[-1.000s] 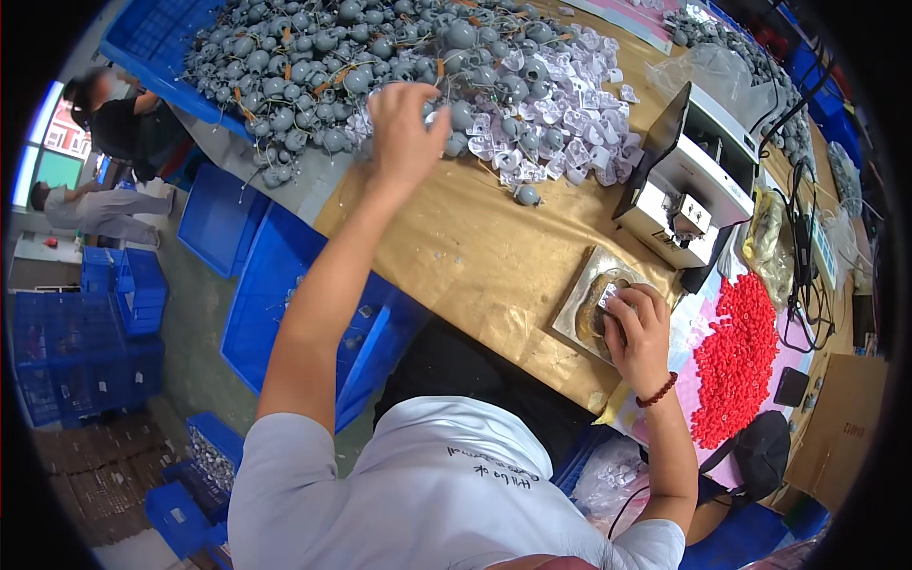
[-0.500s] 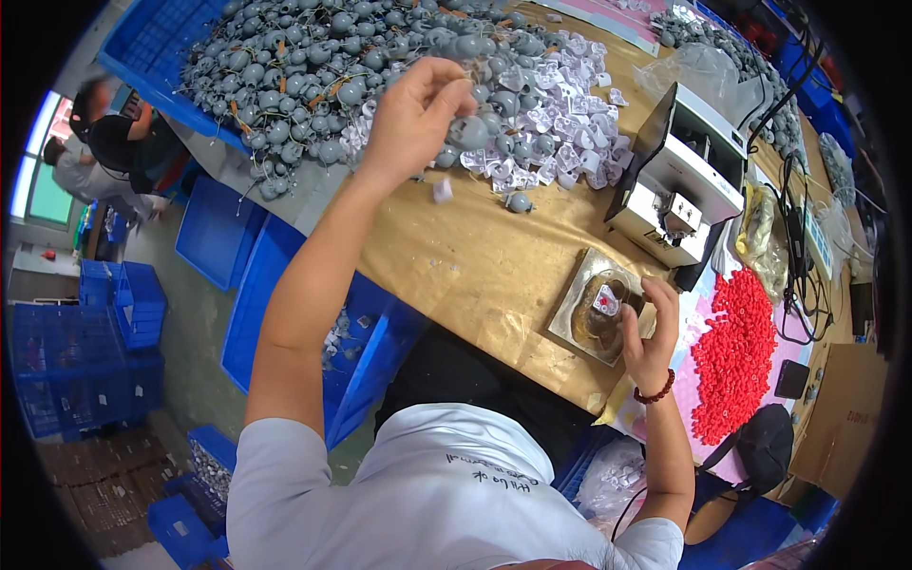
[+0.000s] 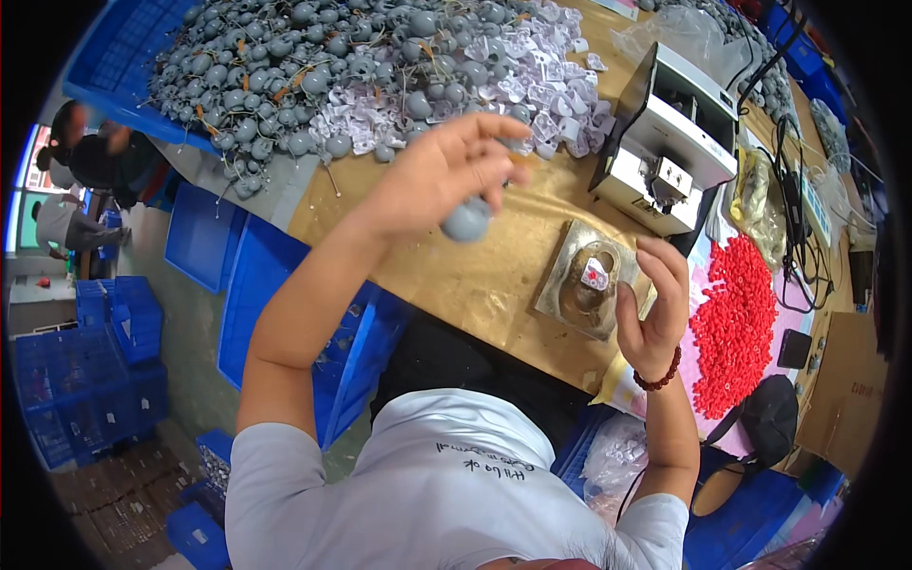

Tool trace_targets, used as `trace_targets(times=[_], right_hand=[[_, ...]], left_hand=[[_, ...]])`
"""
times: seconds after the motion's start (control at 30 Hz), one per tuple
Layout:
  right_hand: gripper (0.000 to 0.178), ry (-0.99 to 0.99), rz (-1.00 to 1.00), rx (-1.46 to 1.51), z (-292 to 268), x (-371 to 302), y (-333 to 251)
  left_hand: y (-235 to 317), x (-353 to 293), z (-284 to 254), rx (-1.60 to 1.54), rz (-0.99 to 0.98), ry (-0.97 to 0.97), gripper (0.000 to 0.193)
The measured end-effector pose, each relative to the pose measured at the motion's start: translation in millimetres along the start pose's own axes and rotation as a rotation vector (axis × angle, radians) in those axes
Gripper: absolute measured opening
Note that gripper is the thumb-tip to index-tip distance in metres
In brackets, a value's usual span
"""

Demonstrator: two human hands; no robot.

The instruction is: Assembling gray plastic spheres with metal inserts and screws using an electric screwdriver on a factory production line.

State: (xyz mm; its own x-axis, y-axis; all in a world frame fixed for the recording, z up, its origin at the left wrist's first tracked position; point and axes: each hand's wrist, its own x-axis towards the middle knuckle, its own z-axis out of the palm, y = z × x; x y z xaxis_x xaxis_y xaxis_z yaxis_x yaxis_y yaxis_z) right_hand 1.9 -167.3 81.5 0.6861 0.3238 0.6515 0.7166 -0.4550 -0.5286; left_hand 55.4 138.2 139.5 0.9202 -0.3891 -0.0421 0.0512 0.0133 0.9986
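My left hand (image 3: 445, 176) is over the table in front of the piles, fingers curled and smeared by motion. A round grey ball-shaped part (image 3: 466, 220) hangs just under its fingers, apparently gripped by its upper end, which the fingers hide. My right hand (image 3: 655, 309), with a beaded bracelet at the wrist, is open at the right side of a square metal block (image 3: 555, 296), thumb and fingers apart with nothing between them. In the block's brownish hollow sits a small white plastic piece (image 3: 596, 275) with a red insert in its middle.
Grey ball parts with wires (image 3: 313, 76) and white plastic pieces (image 3: 570, 119) are heaped at the back. A white and black bench machine (image 3: 679, 133) stands behind the block. Small red pieces (image 3: 731, 328) lie at the right. Blue crates (image 3: 204, 233) stand left, where other people show.
My left hand has come from the heap toward me and to the right, with a grey ball part. My right hand stays beside the block, its fingers spread wider. The whole view has shifted slightly.
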Motion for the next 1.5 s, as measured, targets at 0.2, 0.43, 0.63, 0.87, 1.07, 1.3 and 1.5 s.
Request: trace_targets(times=[0.2, 0.43, 0.63, 0.87, 1.07, 1.3, 1.5], right_hand=[[0.039, -0.24, 0.158, 0.37, 2, 21, -28], [0.031, -0.447, 1.06, 1.094, -9, -22, -14], [0.021, -0.394, 0.694, 0.368, -6, -31, 0], [0.03, -0.359, -0.052, -0.348, 6, -21, 19], [0.036, -0.467, -0.097, -0.411, 4, -18, 24], [0.04, -0.557, 0.023, -0.433, 1, -17, 13], [0.043, -0.647, 0.028, -0.513, 0, -20, 7]], left_hand=[[-20, -35, 69, -0.507, -0.292, -0.217, 0.018], [-84, -43, 108, -0.99, -0.661, -0.089, 0.016], [-90, -38, 110, -0.724, -0.55, -0.11, 0.021], [-100, -34, 115, 0.478, 0.241, 0.011, 0.027], [-106, -28, 119, 0.475, 0.223, -0.014, 0.025], [-105, -22, 115, 0.404, 0.153, -0.017, 0.026], [-102, -20, 115, 0.526, 0.169, 0.016, 0.031]])
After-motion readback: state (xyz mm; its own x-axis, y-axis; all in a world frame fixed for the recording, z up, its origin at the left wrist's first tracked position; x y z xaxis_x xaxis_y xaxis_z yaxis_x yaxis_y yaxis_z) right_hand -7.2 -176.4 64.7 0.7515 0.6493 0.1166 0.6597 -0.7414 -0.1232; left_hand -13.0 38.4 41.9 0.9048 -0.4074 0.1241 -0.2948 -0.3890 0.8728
